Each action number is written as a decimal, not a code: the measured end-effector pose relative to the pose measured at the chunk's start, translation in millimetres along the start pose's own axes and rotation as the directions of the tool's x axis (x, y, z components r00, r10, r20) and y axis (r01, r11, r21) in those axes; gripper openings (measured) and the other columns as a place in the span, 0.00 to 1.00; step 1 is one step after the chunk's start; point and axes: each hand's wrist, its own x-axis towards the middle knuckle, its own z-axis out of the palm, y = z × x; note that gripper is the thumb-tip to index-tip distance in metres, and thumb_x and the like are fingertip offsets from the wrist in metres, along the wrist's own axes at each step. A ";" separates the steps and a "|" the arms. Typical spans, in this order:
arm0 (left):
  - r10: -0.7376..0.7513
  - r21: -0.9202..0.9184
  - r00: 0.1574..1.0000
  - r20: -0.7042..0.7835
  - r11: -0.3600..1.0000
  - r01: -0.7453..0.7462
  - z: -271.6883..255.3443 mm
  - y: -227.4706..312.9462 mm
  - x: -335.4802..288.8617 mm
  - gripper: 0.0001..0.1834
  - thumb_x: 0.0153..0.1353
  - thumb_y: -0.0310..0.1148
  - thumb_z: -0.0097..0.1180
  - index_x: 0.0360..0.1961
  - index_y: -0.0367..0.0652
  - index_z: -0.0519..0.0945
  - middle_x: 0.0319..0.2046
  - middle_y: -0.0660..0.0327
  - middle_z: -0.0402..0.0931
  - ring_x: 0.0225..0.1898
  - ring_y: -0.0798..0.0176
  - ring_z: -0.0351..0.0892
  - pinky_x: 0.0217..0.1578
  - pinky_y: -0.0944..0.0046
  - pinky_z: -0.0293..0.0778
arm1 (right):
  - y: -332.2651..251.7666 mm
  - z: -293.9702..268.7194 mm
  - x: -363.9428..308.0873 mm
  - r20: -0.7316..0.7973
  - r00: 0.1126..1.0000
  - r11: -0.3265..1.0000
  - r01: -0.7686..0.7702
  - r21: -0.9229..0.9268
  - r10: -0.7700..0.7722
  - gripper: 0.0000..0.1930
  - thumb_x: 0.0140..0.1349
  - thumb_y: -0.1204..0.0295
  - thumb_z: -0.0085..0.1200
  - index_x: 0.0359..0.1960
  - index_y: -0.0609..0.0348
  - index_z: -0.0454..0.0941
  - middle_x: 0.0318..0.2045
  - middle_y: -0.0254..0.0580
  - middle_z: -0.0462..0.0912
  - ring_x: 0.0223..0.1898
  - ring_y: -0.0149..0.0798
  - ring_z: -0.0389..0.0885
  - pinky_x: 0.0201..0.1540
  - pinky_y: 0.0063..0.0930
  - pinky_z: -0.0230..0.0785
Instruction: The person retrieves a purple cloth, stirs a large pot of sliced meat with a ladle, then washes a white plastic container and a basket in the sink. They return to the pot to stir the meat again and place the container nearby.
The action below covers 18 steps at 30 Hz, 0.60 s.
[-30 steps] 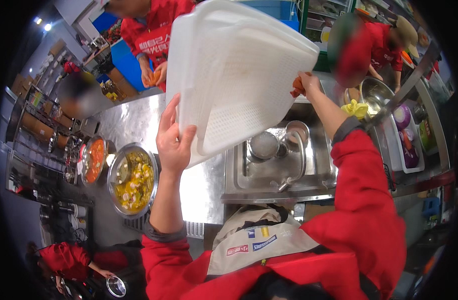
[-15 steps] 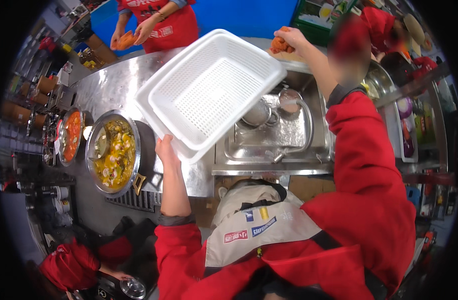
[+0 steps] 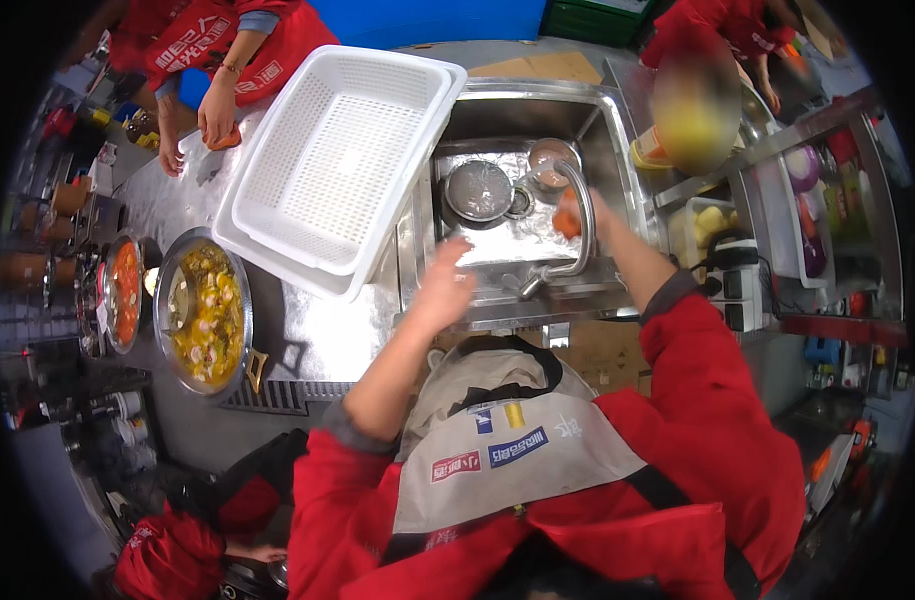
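Observation:
My right hand (image 3: 595, 222) is down in the steel sink (image 3: 618, 120), beside the curved tap (image 3: 585, 215). It grips a crumpled orange cloth (image 3: 567, 216), somewhat blurred. Over the sink's near left edge, my left hand (image 3: 446, 287) is smeared by motion; its fingers look apart with nothing in them. To its left, a white perforated basket (image 3: 328, 150) sits inside a white plastic tub (image 3: 278, 270) on the steel counter, touched by neither hand. A round metal pot (image 3: 480, 191) and a round bowl (image 3: 554, 160) with pinkish contents stand in the sink.
A large pan of yellow stew (image 3: 208, 320) and a pan of red food (image 3: 126, 295) stand at the left. Across the steel counter (image 3: 318, 340), a co-worker's hand (image 3: 216, 115) touches an orange cloth. A yellow tub (image 3: 653, 148) and shelf of vegetables (image 3: 803, 200) are at the right.
My left hand has let go of the white tub, now set on the counter further left, and moved right to the sink. My right hand has brought the orange cloth down into the sink.

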 end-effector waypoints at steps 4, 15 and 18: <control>-0.408 -0.160 0.800 0.440 0.841 0.517 61.6 -12.4 32.5 0.12 0.56 0.27 0.58 0.39 0.30 0.81 0.39 0.45 0.83 0.38 0.51 0.83 0.41 0.55 0.77 | 64.8 13.5 -8.1 0.142 0.949 0.556 0.283 -0.781 -0.283 0.12 0.51 0.62 0.65 0.25 0.58 0.81 0.20 0.43 0.82 0.18 0.37 0.80 0.22 0.34 0.72; -0.187 -0.038 0.911 0.366 0.976 0.216 8.2 56.6 -3.0 0.21 0.57 0.27 0.55 0.54 0.39 0.80 0.48 0.50 0.83 0.51 0.53 0.83 0.54 0.59 0.75 | 53.2 8.7 -14.1 0.339 0.937 0.969 0.006 -0.245 0.080 0.04 0.52 0.80 0.56 0.29 0.61 0.74 0.27 0.38 0.80 0.25 0.33 0.79 0.20 0.29 0.68; -0.263 -0.533 0.951 -0.161 0.835 0.140 -51.5 39.9 -57.0 0.13 0.59 0.19 0.50 0.45 0.36 0.79 0.47 0.57 0.77 0.47 0.63 0.82 0.41 0.65 0.80 | 48.9 -4.0 7.7 0.019 1.000 1.000 -0.003 -0.001 0.003 0.11 0.56 0.91 0.47 0.36 0.63 0.74 0.38 0.48 0.81 0.28 0.37 0.83 0.21 0.25 0.72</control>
